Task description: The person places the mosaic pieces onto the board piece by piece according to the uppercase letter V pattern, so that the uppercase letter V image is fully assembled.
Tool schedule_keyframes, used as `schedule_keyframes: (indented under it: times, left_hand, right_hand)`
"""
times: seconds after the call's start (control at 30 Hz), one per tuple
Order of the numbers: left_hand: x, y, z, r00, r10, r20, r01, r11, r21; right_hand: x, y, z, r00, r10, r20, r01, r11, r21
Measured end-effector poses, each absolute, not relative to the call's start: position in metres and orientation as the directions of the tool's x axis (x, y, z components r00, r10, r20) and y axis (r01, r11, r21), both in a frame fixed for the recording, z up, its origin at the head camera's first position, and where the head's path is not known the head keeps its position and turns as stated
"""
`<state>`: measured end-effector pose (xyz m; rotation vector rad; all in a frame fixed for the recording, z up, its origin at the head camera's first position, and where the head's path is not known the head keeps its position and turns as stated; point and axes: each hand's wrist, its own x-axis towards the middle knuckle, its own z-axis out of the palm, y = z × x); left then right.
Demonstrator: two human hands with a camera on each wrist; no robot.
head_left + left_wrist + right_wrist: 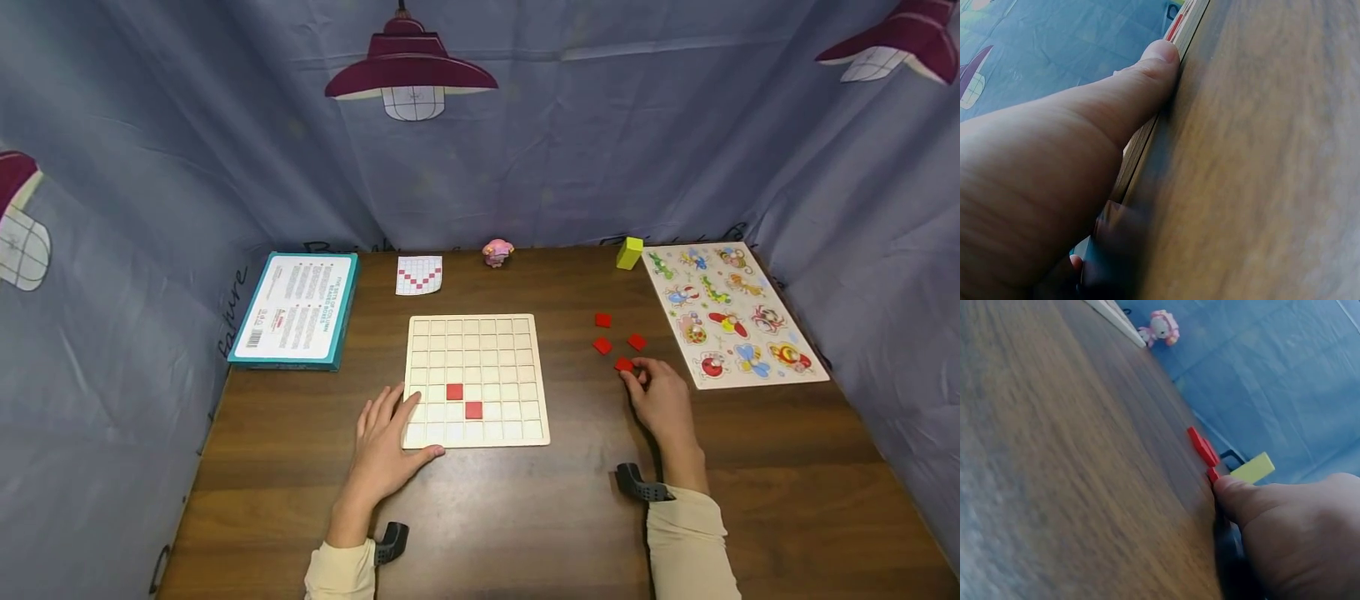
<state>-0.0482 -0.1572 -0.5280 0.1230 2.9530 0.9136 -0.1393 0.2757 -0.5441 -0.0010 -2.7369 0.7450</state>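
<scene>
Head view shows a pale square wooden board (pixel 504 357) with a recessed grid on the dark brown wooden surface (pixel 540 517), two red square tiles (pixel 454 392) set in diagonally adjoining cells. The left hand (pixel 386 454) is spread at the board's near left corner, covering part of it, its thumb against the near edge. Well to the right of the board, the right hand (pixel 662 402) pinches a flat red square tile (pixel 622 365) between thumb and fingers, low at the surface. Three loose red tiles (pixel 602 346) lie close around it on the far side. Right of these is a pale puzzle board with colourful insect pictures (pixel 722 327), with an upright yellow block (pixel 629 253) near its far left corner. Beyond the grid stand a small pink figurine (pixel 497 252) and a white paper card with a red V pattern (pixel 419 286); a teal box with a white printed label (pixel 296 308) lies at left. A grey-blue curtain (pixel 585 142) encloses the far side.
</scene>
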Motion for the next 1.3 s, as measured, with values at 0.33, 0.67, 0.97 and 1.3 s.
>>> schedule_keyframes:
  times: [0.33, 0.67, 0.97, 1.3]
  left_hand:
    - [-0.047, -0.157, -0.526, -0.996, 0.083, -0.042, 0.045, 0.818, 0.573]
    - [-0.048, -0.157, -0.527, -0.995, 0.097, -0.018, 0.069, 0.817, 0.573]
    - [-0.048, -0.160, -0.530, -0.996, 0.094, -0.002, 0.076, 0.821, 0.565]
    - [-0.047, -0.159, -0.529, -0.995, 0.100, -0.011, 0.076, 0.824, 0.561]
  right_hand:
    - [-0.134, 0.267, -0.547, -0.933, 0.080, 0.350, -0.130, 0.834, -0.537]
    - [-0.137, 0.234, -0.540, -0.929, -0.043, 0.368, -0.257, 0.790, -0.557]
    - [-0.139, 0.174, -0.529, -0.921, -0.209, 0.328, -0.369, 0.735, -0.568]
    - [-0.148, 0.099, -0.526, -0.870, -0.392, 0.298, -0.492, 0.669, -0.557]
